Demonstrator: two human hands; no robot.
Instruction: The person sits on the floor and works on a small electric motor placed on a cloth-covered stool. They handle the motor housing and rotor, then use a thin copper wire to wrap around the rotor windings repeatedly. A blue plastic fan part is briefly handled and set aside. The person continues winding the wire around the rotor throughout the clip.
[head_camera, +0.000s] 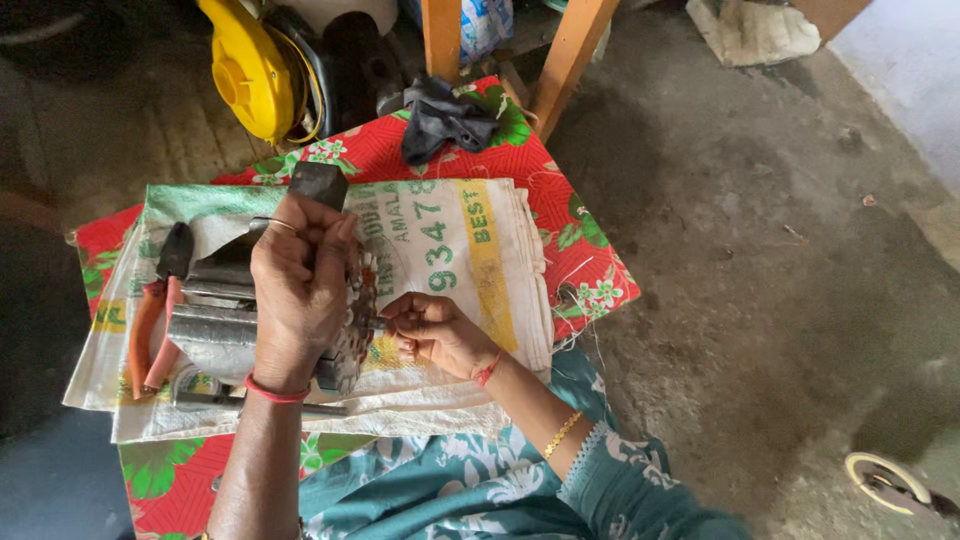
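Centre-left of frame: left hand (298, 290) clamped over grey metal motor core (215, 330) on white sack (470, 250); right hand (432, 332) pinches something small at its end. Risk: core rolling, pinch slipping

Left hand (300, 290) hides metal part (215, 335) middle (pliers (150, 330) half-covered).

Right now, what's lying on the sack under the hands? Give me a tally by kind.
Grey metal motor part, gripped by left hand, touched by right hand: 1
Orange-handled pliers: 1
Black square piece: 1
Total on the white sack: 3
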